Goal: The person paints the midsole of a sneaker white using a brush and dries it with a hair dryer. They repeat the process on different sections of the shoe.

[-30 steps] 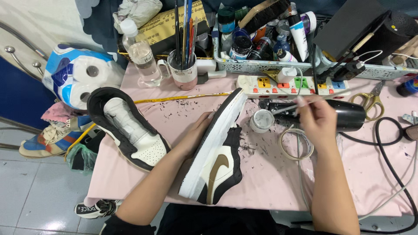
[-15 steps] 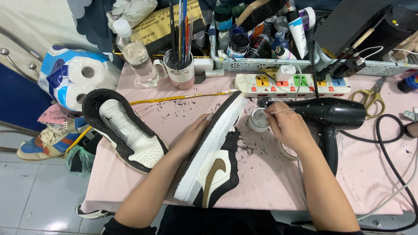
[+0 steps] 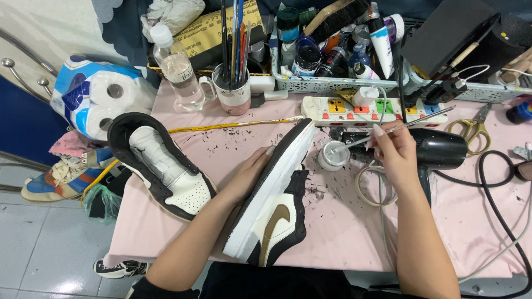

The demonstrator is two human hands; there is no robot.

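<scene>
My left hand (image 3: 252, 173) rests against the white sole of a black, white and tan sneaker (image 3: 275, 206), holding it tilted on its side on the pink table cover (image 3: 343, 232). My right hand (image 3: 391, 148) grips a thin paintbrush (image 3: 388, 132) whose tip dips into a small round white paint pot (image 3: 333, 155). The matching second sneaker (image 3: 158, 166), stuffed with white paper, lies to the left near the table edge.
A black hair dryer (image 3: 438, 149) and its cable lie right of my hand. A power strip (image 3: 366, 109), scissors (image 3: 471, 128), a mug of brushes (image 3: 233, 88), a water bottle (image 3: 177, 69), a tray of paint bottles (image 3: 332, 55) and toilet rolls (image 3: 100, 102) crowd the back.
My right hand moved left and down from above the hair dryer, bringing the brush tip into the paint pot. The left hand and sneaker stayed put.
</scene>
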